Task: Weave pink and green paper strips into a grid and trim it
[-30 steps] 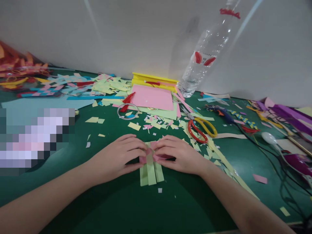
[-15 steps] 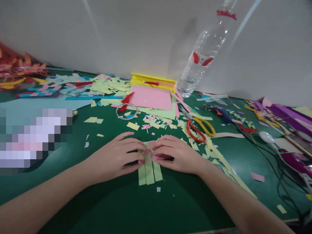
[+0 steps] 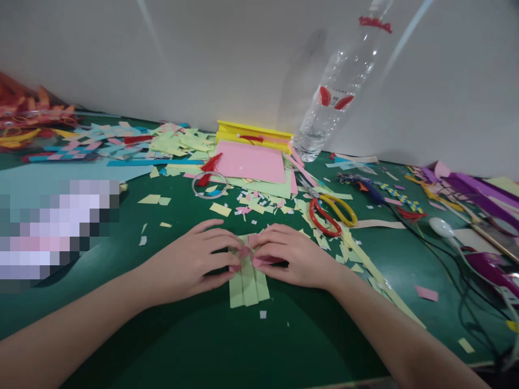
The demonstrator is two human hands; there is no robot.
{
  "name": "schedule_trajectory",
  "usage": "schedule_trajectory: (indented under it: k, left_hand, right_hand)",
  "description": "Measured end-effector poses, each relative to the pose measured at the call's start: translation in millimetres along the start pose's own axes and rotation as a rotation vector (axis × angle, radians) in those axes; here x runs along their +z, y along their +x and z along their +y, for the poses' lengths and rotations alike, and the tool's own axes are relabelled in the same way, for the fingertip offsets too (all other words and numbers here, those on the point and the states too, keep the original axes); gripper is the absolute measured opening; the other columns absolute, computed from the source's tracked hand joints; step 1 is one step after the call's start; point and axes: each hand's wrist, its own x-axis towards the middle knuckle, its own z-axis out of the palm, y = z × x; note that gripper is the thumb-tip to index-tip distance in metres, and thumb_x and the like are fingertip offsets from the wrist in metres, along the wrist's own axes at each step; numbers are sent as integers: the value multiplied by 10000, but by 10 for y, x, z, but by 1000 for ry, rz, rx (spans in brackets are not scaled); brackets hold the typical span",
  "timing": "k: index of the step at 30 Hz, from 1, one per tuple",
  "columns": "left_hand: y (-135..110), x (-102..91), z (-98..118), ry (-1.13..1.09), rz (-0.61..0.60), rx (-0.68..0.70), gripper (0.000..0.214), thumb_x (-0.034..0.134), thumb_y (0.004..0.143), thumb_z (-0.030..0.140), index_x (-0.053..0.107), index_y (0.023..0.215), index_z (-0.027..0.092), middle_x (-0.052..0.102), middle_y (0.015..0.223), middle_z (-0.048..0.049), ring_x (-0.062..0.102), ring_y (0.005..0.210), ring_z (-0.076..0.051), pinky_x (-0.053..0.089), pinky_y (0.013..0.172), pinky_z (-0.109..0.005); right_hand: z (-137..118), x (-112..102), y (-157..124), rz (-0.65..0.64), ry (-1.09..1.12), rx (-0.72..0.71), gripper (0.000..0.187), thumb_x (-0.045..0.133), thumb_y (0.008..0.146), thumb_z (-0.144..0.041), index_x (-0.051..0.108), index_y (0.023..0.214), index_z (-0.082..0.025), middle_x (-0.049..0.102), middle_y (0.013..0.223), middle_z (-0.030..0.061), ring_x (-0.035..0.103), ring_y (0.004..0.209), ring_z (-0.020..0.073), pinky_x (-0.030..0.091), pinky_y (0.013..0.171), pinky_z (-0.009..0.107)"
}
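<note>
Several pale green paper strips [image 3: 250,289] lie side by side on the table between my hands, with a pink paper strip [image 3: 245,252] crossing their upper part. My left hand [image 3: 203,254] pinches the left side of the crossing, fingers bent onto the paper. From the right, my right hand [image 3: 294,254] curls its fingers over the other side, gripping the pink strip. The fingers partly hide where the strips cross. Beyond my right hand are scissors [image 3: 317,198] with one red and one yellow handle.
Paper scraps litter the green table [image 3: 259,356]. Behind lie a pink sheet [image 3: 251,162], a clear ring [image 3: 193,186] and a red tassel [image 3: 210,170]. A plastic bottle [image 3: 336,97] stands by the wall. At right is a purple glue gun [image 3: 486,270] with cables; a pixelated object [image 3: 60,227] lies left.
Both hands stay almost in place on the strips, with only slight finger movement. The whole view has shifted very slightly.
</note>
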Motion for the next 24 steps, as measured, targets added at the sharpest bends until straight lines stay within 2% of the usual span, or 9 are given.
schedule_trajectory:
  k: [4, 8, 13, 20, 24]
  left_hand:
    - [-21, 50, -48, -15, 33, -37, 188, 463, 922, 225, 596, 1050, 262, 651, 1096, 19, 563, 1074, -127, 258, 1090, -365]
    - [-29, 80, -78, -56, 68, -83, 143, 498, 906, 256, 634, 945, 242, 663, 1027, 10, 592, 998, -130, 316, 1066, -359]
    - [-12, 56, -72, -69, 53, -69, 142, 511, 902, 269, 638, 954, 233, 660, 1012, -14, 578, 989, -154, 397, 976, -358]
    - [5, 28, -40, -72, 77, -76, 99, 550, 874, 297, 628, 866, 237, 668, 990, 9, 577, 1006, -148, 367, 997, -347]
    - [-7, 36, -34, -45, 111, -102, 104, 555, 866, 304, 623, 906, 237, 676, 1000, 6, 583, 1016, -148, 329, 1031, -365]
  right_hand:
    - [-9, 5, 1, -14, -29, 10, 166, 500, 895, -262, 634, 955, -183, 667, 1061, 44, 557, 1020, 159, 436, 928, 359]
    - [-37, 7, 19, -43, -71, 58, 223, 469, 918, -292, 604, 1040, -165, 619, 1153, 55, 526, 1058, 158, 423, 941, 344]
    - [-55, 11, 23, -61, -88, 90, 275, 452, 923, -306, 571, 1128, -166, 585, 1221, 63, 503, 1094, 179, 421, 949, 361]
    - [-46, 30, 19, -64, -94, 84, 279, 456, 921, -312, 595, 1117, -170, 576, 1250, 51, 493, 1107, 185, 408, 965, 364]
    - [-41, 34, 20, -57, -81, 82, 281, 466, 916, -317, 600, 1117, -174, 582, 1240, 52, 496, 1090, 194, 424, 943, 373]
